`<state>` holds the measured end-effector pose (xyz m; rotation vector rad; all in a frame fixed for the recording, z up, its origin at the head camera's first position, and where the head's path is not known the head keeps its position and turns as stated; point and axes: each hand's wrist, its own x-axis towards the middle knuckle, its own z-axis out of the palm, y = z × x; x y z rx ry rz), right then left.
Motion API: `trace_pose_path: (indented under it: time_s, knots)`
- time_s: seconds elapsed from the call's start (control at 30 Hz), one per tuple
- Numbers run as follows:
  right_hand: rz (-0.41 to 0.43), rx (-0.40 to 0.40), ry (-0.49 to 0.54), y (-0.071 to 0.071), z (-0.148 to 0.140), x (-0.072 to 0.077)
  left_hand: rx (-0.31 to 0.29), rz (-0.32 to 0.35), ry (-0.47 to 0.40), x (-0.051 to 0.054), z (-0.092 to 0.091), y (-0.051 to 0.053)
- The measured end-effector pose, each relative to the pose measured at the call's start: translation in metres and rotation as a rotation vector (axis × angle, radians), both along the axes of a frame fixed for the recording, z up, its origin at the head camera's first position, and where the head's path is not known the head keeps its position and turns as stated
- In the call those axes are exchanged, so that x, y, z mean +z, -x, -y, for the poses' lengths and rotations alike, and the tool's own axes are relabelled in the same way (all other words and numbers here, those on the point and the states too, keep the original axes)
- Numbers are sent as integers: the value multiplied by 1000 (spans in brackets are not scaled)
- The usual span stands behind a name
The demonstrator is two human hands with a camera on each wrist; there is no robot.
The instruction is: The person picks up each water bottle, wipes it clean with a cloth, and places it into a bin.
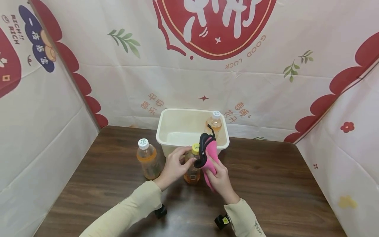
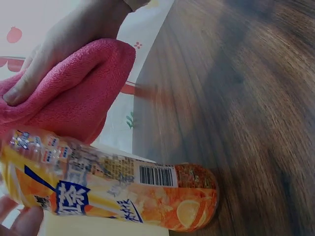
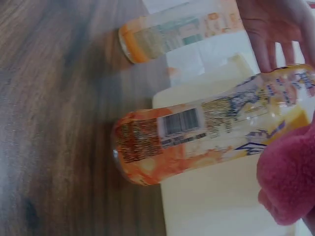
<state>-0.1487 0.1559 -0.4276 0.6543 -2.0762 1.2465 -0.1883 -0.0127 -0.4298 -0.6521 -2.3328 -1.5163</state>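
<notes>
My left hand (image 1: 174,167) holds the upper part of a yellow-capped tea bottle (image 1: 192,177) between thumb and fingers. The bottle stands upright on the table, its orange label showing in both wrist views. In my right hand (image 1: 219,180) I grip a folded pink towel (image 1: 214,149) with black trim and a black loop. The towel (image 2: 81,93) is against or very near the bottle's upper side; exact contact is unclear. Left of my left hand stands a white-capped bottle (image 1: 148,161) with an orange band.
Behind the hands is a cream plastic bin (image 1: 162,131), with another white-capped bottle (image 1: 216,122) standing inside at its right end. Printed cloth walls (image 1: 189,79) enclose the back and sides of the dark wooden table (image 1: 266,184).
</notes>
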Motion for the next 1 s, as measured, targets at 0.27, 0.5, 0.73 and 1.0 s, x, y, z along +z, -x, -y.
trace_pose_path:
  time_s: [0.27, 0.5, 0.73, 1.0]
  knots:
    - [4, -30, 99, 0, 5, -24, 4, -53, -2, -5, -1, -1]
    - [5, -27, 176, -1, 4, -34, -5, -59, -2, -5, -3, 0]
    - [72, -36, 96, 1, -8, -58, -14, -18, -4, -4, -2, 1]
    - [200, -37, -125, 0, -25, -114, -34, -29, -5, -3, -2, 2]
